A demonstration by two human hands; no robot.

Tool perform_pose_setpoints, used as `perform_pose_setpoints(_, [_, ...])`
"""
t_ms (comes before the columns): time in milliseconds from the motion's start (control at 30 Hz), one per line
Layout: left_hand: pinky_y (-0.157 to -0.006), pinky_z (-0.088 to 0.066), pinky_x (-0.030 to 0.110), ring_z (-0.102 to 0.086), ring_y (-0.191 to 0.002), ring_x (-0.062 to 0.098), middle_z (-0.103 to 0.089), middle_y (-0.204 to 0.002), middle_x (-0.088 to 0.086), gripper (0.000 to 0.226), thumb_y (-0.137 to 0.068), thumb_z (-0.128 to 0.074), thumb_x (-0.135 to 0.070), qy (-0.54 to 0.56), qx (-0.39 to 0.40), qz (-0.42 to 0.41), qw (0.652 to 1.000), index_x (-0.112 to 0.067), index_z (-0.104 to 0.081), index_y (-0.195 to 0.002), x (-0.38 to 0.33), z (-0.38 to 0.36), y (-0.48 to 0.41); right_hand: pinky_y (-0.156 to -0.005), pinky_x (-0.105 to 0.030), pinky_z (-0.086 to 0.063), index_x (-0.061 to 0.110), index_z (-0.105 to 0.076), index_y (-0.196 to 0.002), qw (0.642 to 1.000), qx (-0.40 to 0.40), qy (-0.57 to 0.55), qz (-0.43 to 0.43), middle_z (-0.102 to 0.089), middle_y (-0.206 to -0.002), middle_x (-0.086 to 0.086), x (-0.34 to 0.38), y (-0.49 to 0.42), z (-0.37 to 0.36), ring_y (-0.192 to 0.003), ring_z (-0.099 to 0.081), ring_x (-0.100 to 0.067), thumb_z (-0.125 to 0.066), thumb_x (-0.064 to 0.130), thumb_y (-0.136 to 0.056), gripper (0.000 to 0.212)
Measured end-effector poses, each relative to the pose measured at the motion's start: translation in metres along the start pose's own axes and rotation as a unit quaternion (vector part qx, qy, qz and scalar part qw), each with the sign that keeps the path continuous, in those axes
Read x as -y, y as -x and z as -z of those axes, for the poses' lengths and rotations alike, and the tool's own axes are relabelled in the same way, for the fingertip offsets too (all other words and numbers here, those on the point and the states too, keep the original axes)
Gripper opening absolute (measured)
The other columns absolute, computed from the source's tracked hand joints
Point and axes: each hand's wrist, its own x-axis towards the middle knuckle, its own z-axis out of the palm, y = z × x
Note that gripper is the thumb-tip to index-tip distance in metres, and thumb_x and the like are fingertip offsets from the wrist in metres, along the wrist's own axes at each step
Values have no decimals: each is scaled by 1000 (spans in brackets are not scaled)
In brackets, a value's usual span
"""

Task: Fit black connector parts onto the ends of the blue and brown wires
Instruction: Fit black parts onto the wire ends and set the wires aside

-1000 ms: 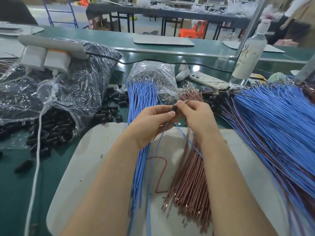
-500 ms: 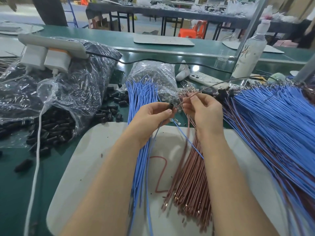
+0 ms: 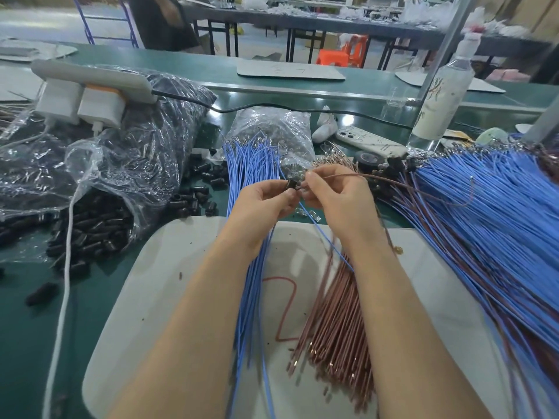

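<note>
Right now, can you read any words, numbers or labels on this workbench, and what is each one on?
"2": red hand-drawn mark, seemingly that numeral, on the near white mat.
Far mat: faint grey scribble, too blurred to read.
Bottle: dark printed pattern, no readable words.
Nothing else legible.

The black connector is pinched by the left hand; the brown wire arcs rightward from the right hand; the blue wire trails below.
</note>
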Motion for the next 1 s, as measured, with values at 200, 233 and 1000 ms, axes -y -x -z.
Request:
perform_pose_setpoints(200, [-67, -51, 12, -65, -70, 1, -68, -88, 4, 12, -92, -54, 1, 34, 29, 15, 999, -7, -61, -98, -5, -2, 2, -58, -18, -55, 5, -59, -80, 957, -79, -266, -83, -67, -68, -8, 7, -3, 4, -56, -65, -11, -57, -1, -91, 13])
perform_pose_setpoints(233, [-68, -51, 12, -66, -71, 2, -68, -89, 4, 12, -92, -54, 0, 31, 29, 16, 999, -6, -61, -100, -5, -2, 3, -58, -18, -55, 4, -58, -80, 949, -84, -290, -92, -66, -69, -9, 8, -3, 4, -56, -64, -11, -57, -1, -91, 13])
perform_pose_setpoints(1000, [-65, -35, -2, -57, -81, 4, -62, -83, -7, 16, -88, -63, -14, -329, -18, -149, 932, -29, -62, -94, 3, -4, 4, -74, -46, -57, 22, -61, -76, 987, -132, 47, 73, -68, -68, 0, 0, -3, 10, -64, -67, -17, -62, 15, -91, 16])
